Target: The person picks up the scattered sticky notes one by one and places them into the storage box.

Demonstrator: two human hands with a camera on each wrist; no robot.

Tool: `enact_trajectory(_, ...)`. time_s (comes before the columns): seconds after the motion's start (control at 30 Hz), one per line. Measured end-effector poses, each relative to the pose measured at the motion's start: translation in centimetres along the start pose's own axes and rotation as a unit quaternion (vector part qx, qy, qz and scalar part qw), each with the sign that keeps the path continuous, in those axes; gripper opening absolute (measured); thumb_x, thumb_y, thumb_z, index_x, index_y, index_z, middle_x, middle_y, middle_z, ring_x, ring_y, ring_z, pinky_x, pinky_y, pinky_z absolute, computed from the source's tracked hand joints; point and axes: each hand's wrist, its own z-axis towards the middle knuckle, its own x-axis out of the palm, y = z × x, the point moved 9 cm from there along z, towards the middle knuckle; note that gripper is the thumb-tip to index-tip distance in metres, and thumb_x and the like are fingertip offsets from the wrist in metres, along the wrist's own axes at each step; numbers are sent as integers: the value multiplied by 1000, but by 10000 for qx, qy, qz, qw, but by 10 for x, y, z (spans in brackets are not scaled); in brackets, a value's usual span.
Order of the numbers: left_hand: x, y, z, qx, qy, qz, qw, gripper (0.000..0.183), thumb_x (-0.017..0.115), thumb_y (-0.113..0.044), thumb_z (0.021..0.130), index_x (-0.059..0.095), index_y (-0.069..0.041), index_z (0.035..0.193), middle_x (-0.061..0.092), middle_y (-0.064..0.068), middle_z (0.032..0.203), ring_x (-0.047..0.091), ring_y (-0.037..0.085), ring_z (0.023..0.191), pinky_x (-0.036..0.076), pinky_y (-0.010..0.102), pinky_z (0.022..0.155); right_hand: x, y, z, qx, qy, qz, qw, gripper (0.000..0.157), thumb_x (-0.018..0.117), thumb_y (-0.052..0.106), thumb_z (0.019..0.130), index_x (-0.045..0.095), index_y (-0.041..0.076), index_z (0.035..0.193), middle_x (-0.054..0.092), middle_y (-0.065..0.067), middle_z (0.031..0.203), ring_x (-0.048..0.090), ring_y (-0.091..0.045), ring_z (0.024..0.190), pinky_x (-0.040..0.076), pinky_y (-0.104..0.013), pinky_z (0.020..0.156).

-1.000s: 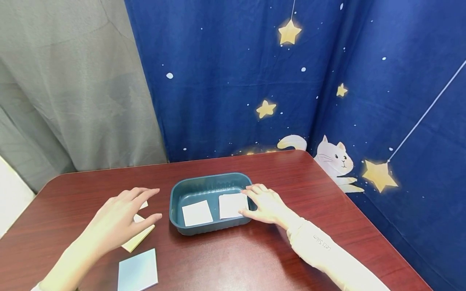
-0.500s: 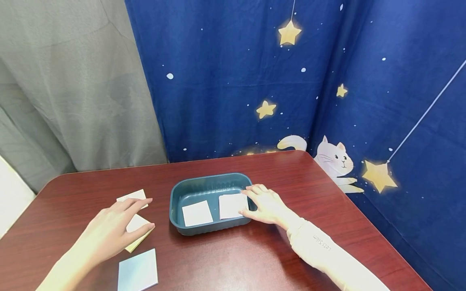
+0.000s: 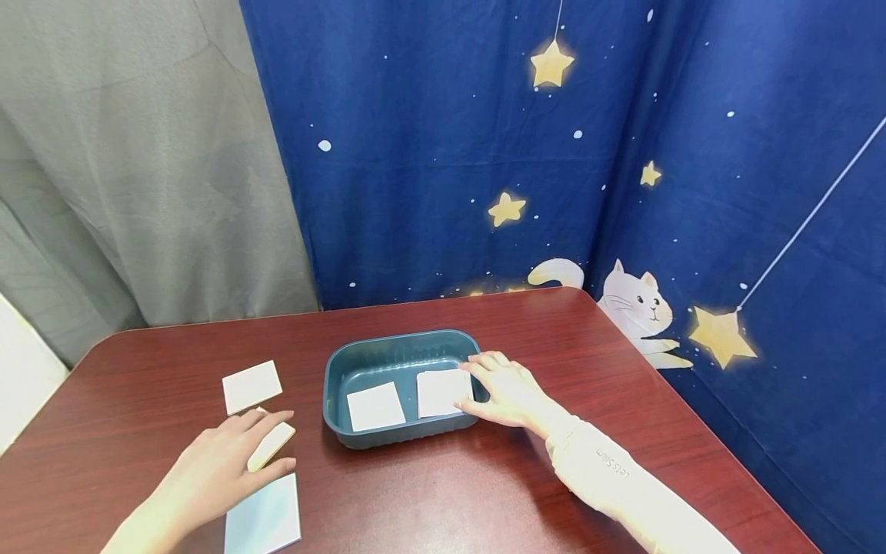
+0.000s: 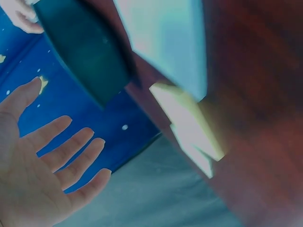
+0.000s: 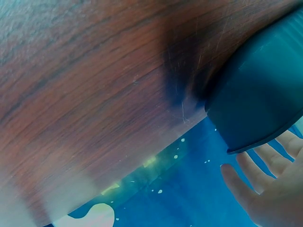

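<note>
My left hand [image 3: 208, 469] hovers with spread, slightly bent fingers over a pale yellow pad of sticky notes [image 3: 271, 445], partly hiding it. In the left wrist view, nothing is between the fingers of the left hand [image 4: 52, 170], and the yellow pad [image 4: 187, 116] is apart from them. A light blue pad [image 3: 270, 519] lies closest to me. Beyond the yellow one lies a white pad [image 3: 252, 386]. My right hand [image 3: 508, 392] rests at the right end of a dark teal bin [image 3: 388, 352], fingers reaching over its rim beside a stack of white square notes [image 3: 440, 392].
Another white square [image 3: 376, 406] lies in the bin's left half. The reddish-brown table [image 3: 540, 323] ends at a blue star-patterned curtain [image 3: 429, 154] and a grey curtain [image 3: 173, 192].
My left hand has moved down and toward me, from beside the bin to over the yellow pad, uncovering the white pad. The right hand and bin have stayed put.
</note>
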Motion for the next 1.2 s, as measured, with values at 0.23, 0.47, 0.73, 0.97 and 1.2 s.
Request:
enact_trajectory(0.23,25,4,-8,-15,330,193,9993,54,72,-45,71,63,-11,112,60,3,103,58,26,90,47,48,68,0,0,0,-26,-41,1,10000,63,59,56,77,56,15,124,52,-5,124,44,-23,116,43,-47,85)
enact_trajectory(0.47,44,10,-15,-104,726,182,9971,64,73,-50,66,62,-8,114,59,3,103,57,28,88,46,49,67,0,0,0,-13,-29,-21,10000,63,59,56,77,56,15,124,52,-4,125,43,-23,117,43,-46,85)
enact_trajectory(0.73,58,15,-20,-239,1103,220,9934,67,74,-50,64,62,-5,112,59,1,99,56,25,85,46,42,65,1,-1,0,21,20,-42,10000,63,59,56,77,56,16,125,52,-4,125,43,-23,117,42,-46,86)
enact_trajectory(0.97,62,16,-22,-286,1109,285,9930,66,76,-48,62,63,-4,110,58,0,95,55,24,83,45,41,65,1,-1,0,19,50,7,10000,63,59,56,77,56,15,125,52,-6,125,43,-24,117,42,-47,86)
enact_trajectory(1.2,63,14,-22,-139,1047,424,9935,66,77,-46,60,64,-3,108,60,2,96,54,24,84,46,41,66,2,-1,0,53,106,3,9999,63,58,57,78,55,16,125,51,-5,126,42,-23,118,42,-47,86)
